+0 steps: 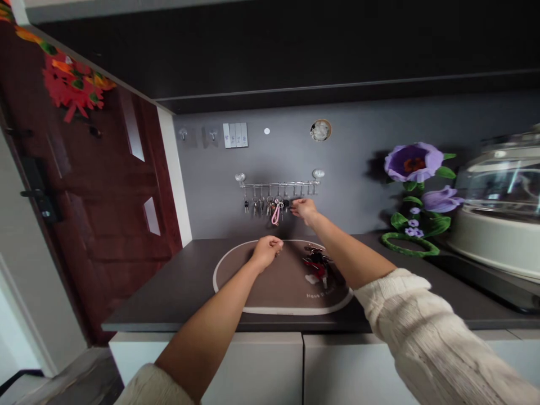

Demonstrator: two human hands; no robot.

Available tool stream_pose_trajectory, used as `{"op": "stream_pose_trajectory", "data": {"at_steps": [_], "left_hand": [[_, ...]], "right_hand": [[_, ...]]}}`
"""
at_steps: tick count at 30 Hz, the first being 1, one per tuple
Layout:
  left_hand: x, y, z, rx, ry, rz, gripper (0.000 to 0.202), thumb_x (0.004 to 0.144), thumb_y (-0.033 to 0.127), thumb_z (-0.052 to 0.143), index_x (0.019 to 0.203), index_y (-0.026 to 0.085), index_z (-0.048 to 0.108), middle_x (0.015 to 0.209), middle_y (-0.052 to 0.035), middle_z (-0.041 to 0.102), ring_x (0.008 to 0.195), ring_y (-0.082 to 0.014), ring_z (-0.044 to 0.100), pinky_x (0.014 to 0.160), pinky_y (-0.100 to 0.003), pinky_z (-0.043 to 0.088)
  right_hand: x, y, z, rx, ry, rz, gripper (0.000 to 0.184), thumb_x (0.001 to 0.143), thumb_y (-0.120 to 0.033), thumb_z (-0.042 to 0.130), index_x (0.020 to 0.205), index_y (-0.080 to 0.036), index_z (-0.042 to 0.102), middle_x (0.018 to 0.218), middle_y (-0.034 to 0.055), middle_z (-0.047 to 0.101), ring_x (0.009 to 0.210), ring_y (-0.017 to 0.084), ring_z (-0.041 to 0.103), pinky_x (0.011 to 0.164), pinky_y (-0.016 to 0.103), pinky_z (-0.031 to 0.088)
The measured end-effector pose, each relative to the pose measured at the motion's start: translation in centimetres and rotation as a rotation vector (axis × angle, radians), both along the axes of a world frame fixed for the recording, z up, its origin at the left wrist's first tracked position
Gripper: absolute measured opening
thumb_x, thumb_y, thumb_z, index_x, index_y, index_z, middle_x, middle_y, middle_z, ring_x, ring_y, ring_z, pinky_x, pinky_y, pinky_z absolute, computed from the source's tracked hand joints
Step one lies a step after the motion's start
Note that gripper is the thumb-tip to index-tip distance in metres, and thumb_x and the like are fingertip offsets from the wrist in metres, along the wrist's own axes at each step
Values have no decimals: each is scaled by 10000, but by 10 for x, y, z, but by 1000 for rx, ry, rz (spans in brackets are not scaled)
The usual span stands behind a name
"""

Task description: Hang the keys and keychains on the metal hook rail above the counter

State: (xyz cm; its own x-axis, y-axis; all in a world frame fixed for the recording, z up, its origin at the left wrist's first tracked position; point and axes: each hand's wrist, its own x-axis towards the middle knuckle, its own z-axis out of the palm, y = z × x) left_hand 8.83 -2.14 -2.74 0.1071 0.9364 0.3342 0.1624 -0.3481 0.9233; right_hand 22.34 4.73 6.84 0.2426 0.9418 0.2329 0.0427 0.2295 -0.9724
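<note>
A clear hook rail [278, 184] is fixed to the grey wall, with several bunches of keys [261, 206] hanging from its left and middle hooks. Among them dangles a pink strap [275, 214]. My right hand [304, 209] is raised just below the rail, its fingers pinched beside a dark key fob [287, 205]; what lies between the fingertips is too small to make out. Lower down, my left hand [268, 251] hovers over the brown mat [270, 292] with fingers curled together, their contents hidden. A pile of keys [318, 263] with red and black parts rests on the mat's right side.
Purple flowers [413, 163] with a green ring base stand at the right, beside a white appliance with a clear dome [502, 208]. A dark shelf [295, 50] overhangs the counter [169, 292]. Left is a dark red door [126, 225]. A labelled panel [235, 135] is on the wall.
</note>
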Motion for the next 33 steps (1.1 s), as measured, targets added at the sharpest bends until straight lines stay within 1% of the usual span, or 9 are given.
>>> {"op": "stream_pose_trajectory", "data": {"at_steps": [2,5,8,13,17,21,25,29,33], "left_hand": [[0,-4,1,-20,-2,-33,78,669,194,539,671,118,554,563,9,528,479,-64,460,499,-198,352],[-1,-8,1,-56,-33,-73,43,656,143,547,687,114,552,580,7,540,496,-60,474,527,-197,366],[-2,-11,5,-91,-31,-91,85,635,102,563,719,112,562,579,10,548,512,-57,483,554,-196,372],[4,-19,20,-119,86,-116,127,614,106,585,741,111,588,545,17,539,469,-52,442,514,-199,346],[18,-26,23,-44,160,-174,129,575,94,614,703,111,602,544,20,541,491,-57,442,533,-207,356],[29,-27,15,21,201,-217,143,569,94,619,711,104,608,607,1,572,564,-80,486,596,-232,385],[31,-25,5,162,334,-221,175,582,134,619,756,118,626,678,-11,596,628,-105,505,656,-258,393],[33,-19,2,346,475,-257,156,568,175,643,723,159,653,735,-24,601,702,-134,509,706,-263,379],[35,-15,1,425,503,-252,83,592,185,630,667,194,665,719,-33,601,736,-151,502,769,-271,351]], "right_hand": [[6,-9,0,-1,-36,23,89,724,-103,453,653,-151,475,618,3,525,503,54,496,517,198,436],[15,-26,0,13,-77,111,44,724,-136,474,689,-152,495,708,25,561,553,61,512,550,208,439],[25,-47,-2,51,-133,209,20,716,-161,498,714,-148,513,763,40,582,595,67,522,581,209,433],[41,-75,-17,135,-376,315,99,668,-226,557,710,-136,562,660,16,569,549,65,472,556,200,386],[52,-85,-41,171,-522,352,182,616,-294,591,680,-124,580,604,-4,555,544,74,450,578,220,372],[61,-90,-61,158,-572,369,221,608,-326,581,689,-120,584,596,-6,557,540,79,453,581,228,370],[68,-91,-67,172,-630,317,195,615,-311,570,684,-129,591,615,2,576,555,88,471,588,229,375],[70,-87,-69,175,-756,236,130,609,-270,576,647,-151,610,608,-1,588,569,95,475,587,225,364],[69,-82,-74,185,-767,241,104,611,-256,578,628,-161,618,587,-8,586,563,94,472,591,221,358]]}}
